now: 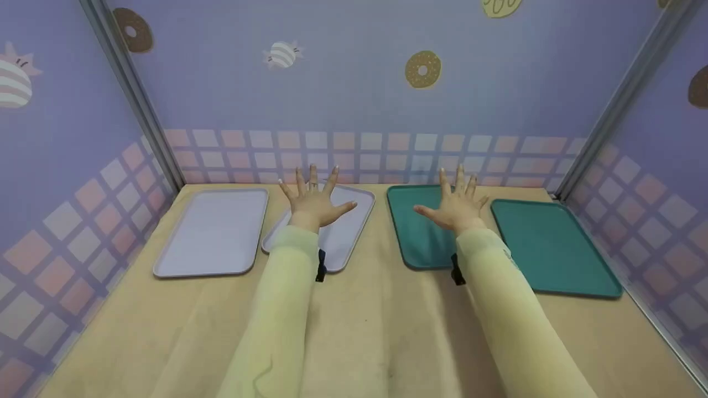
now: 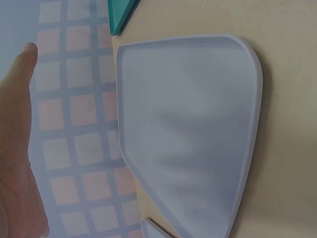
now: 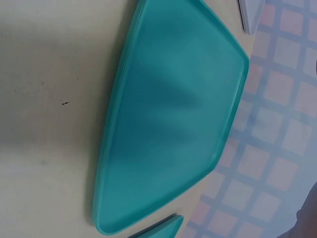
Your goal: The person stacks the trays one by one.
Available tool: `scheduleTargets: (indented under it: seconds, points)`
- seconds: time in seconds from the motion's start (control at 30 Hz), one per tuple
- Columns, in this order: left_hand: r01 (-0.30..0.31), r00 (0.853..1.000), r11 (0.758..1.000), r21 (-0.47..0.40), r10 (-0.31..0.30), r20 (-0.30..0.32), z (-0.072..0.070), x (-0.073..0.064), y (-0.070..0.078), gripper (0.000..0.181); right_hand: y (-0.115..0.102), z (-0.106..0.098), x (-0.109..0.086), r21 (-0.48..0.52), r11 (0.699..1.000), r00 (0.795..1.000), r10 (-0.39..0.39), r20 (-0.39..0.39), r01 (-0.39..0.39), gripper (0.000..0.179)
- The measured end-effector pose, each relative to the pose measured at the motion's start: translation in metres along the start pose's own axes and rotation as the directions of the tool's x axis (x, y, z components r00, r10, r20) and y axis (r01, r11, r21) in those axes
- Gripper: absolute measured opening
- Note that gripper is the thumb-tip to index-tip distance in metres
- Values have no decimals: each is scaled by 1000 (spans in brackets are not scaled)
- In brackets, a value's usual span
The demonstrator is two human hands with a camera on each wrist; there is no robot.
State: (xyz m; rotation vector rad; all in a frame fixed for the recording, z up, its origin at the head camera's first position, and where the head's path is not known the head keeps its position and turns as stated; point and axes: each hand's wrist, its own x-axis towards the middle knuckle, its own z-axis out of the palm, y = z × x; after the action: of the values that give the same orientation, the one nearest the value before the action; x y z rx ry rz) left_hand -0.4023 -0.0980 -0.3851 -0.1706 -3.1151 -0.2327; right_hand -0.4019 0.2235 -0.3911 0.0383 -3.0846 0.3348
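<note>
My left hand [image 1: 314,205], fingers spread and straight, hovers over a tilted pale lilac tray [image 1: 345,237] and holds nothing. In the left wrist view that same tray [image 2: 188,114] lies below the hand [image 2: 17,148], apart from it. My right hand [image 1: 456,207] is also spread wide, above a green tray [image 1: 415,243], with nothing in it. The right wrist view shows the green tray [image 3: 173,99] bearing a soft shadow, and only a sliver of the hand [image 3: 306,218] at the edge.
A second lilac tray [image 1: 215,232] lies at the far left, and another green tray [image 1: 558,249] at the far right. All sit on a light wooden table [image 1: 365,331]. A patterned back wall [image 1: 354,99], side walls and metal posts [image 1: 619,94] enclose it.
</note>
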Motion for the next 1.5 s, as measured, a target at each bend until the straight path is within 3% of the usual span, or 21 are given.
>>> scheduleTargets:
  seconds: [0.93,1.5]
  points:
    - [38,999,999,5,-38,1,-4,-3,-12,96,0,4,1,18,1000,1000,14,2,-14,116]
    - [77,997,996,-35,-77,10,-3,-5,-40,97,-16,19,-2,119,993,1000,-5,8,4,113]
